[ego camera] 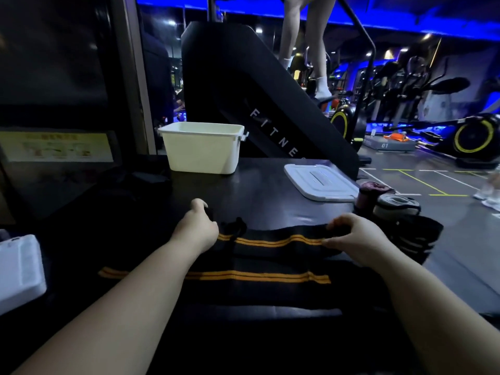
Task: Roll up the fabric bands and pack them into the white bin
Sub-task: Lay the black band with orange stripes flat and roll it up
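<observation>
On the dark tabletop (265,193), close to the person, a black fabric band (273,240) with twin orange stripes lies stretched flat between the two hands. A second striped band (243,277) lies flat nearer the body. The left hand (198,228) curls its fingers round the band's left end, and the right hand (357,236) pinches the right end between thumb and fingertips. The cloth looks light, limp and somewhat elastic, so it would likely sag and twist if lifted by the middle. It is probably best taken at one short end, edges kept square, and rolled tightly along the tabletop. The white bin (203,150) stands open at the far side, well apart, its lid (319,182) lying to the right.
</observation>
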Tool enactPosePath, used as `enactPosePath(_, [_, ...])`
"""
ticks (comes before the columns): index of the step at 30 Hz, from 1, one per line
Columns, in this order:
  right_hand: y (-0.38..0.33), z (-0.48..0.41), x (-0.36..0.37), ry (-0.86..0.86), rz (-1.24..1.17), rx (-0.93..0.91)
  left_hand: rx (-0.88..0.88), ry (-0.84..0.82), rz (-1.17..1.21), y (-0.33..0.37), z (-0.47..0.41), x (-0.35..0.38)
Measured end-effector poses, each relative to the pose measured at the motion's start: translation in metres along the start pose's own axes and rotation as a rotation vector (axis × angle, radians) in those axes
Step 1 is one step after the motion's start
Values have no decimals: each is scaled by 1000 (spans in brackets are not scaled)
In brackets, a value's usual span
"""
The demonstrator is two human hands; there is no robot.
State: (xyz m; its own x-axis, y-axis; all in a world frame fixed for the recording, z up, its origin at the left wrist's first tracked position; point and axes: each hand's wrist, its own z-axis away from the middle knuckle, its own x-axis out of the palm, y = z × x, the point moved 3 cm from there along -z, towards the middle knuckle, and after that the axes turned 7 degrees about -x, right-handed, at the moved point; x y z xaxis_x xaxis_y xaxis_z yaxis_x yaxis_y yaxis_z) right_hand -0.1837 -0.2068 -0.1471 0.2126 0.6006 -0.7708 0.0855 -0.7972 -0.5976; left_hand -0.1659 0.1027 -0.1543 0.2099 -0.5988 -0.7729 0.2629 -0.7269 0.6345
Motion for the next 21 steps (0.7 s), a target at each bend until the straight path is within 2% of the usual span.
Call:
enactPosePath(6, [12, 19, -11, -48, 253, -60, 43, 20, -201, 4, 15, 12])
enactPosePath(10, [22, 22, -6, 19, 232, -58, 33, 68, -337, 5, 25, 15])
enactPosePath(14, [28, 24, 3, 116, 173, -71, 241, 302, -430, 24, 37, 14])
enactPosePath(16, [27, 24, 4, 135, 166, -83, 385, 335, -380, 40, 43, 16])
enactPosePath(18, [26, 26, 5, 131, 166, -82, 458, 240, -328, 55, 50, 24])
enactPosePath(21, [24, 30, 4, 133, 215, -75, 426, -42, -341, 61, 57, 46])
